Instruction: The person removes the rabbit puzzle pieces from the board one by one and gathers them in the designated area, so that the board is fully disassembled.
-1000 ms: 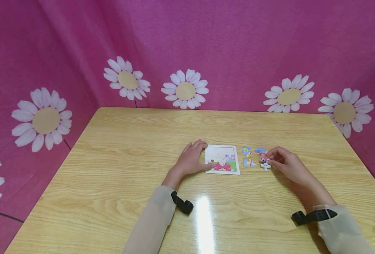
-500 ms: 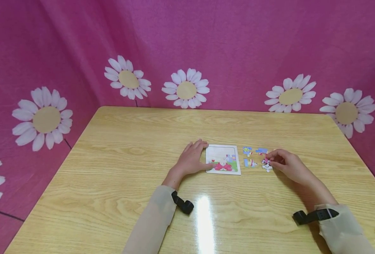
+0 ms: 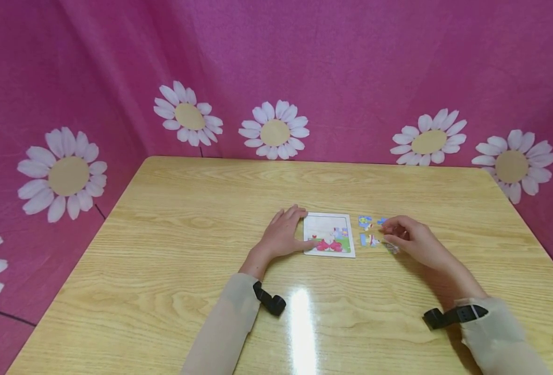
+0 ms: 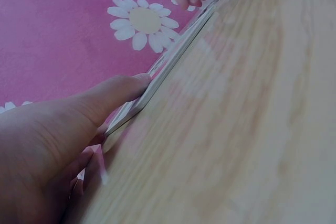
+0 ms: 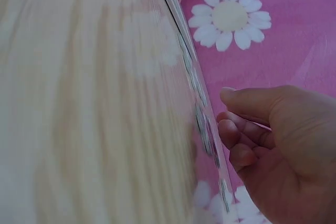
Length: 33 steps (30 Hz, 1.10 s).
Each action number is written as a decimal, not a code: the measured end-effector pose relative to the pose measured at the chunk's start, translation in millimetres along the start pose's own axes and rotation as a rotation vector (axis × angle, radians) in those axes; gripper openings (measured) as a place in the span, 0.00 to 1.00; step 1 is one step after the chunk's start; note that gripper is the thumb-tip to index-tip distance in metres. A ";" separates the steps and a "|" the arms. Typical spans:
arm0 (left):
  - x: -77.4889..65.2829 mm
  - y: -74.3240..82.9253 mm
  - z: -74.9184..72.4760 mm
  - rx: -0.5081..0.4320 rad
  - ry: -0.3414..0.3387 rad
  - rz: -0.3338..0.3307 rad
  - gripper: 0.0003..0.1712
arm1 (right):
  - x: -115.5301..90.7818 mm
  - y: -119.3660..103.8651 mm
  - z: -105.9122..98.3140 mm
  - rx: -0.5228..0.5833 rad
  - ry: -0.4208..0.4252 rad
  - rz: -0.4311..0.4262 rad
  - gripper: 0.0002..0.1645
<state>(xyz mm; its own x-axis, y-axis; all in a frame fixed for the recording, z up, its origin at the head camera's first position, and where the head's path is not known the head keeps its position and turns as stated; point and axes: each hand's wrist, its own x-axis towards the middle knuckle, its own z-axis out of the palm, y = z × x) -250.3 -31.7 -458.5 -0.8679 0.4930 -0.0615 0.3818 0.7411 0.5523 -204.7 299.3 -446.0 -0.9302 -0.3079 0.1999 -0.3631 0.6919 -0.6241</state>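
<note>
A square jigsaw puzzle board (image 3: 328, 214) with a pale border lies on the table, some pink and green pieces fitted along its lower part. My left hand (image 3: 281, 234) is spread along the board's left side, thumb over the lower left and fingertips by the upper corner. In the left wrist view, the thumb (image 4: 126, 87) rests on the board's edge. My right hand (image 3: 417, 242) hovers over the loose pieces, partly hiding the right-hand ones. Its thumb and loosely bent fingers (image 5: 229, 132) show a gap with nothing between them.
Beside the board lie a blue and yellow puzzle piece (image 3: 364, 221), a blue and white piece (image 3: 368, 240), a blue piece (image 3: 381, 222) and a half-hidden piece (image 3: 392, 249). A pink curtain (image 3: 342, 78) with daisies stands behind the wooden table (image 3: 211, 208).
My right hand has moved a little left across the loose pieces, and its fingers have left the lower right piece. My left hand stays at the board.
</note>
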 end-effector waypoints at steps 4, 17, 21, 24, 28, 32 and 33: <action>0.6 -0.6 0.6 0.006 0.003 0.003 0.50 | 8.9 -8.3 8.7 0.025 -0.041 0.012 0.13; 0.8 -2.1 0.6 0.001 0.013 0.010 0.49 | 39.7 -33.6 38.0 0.068 -0.130 -0.065 0.14; 1.4 -2.2 1.4 0.005 0.011 0.007 0.49 | 45.7 -36.9 42.7 0.040 -0.170 -0.074 0.14; 1.4 -1.8 1.7 0.006 0.007 0.006 0.49 | 48.5 -37.3 44.5 0.015 -0.202 -0.081 0.14; 1.2 -1.7 1.4 0.001 0.009 0.004 0.49 | 51.8 -37.4 44.8 -0.001 -0.234 -0.126 0.14; 1.2 -2.1 1.5 0.003 0.017 0.004 0.49 | 55.8 -37.8 43.7 -0.002 -0.286 -0.149 0.14; 1.2 -2.2 1.6 0.004 0.017 0.004 0.49 | 56.5 -37.6 43.4 0.001 -0.299 -0.145 0.14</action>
<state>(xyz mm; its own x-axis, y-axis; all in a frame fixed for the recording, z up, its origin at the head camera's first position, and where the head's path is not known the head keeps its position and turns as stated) -251.7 -32.0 -461.1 -0.8717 0.4880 -0.0449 0.3865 0.7409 0.5493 -241.3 227.5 -444.1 -0.8119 -0.5810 0.0566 -0.4903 0.6261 -0.6064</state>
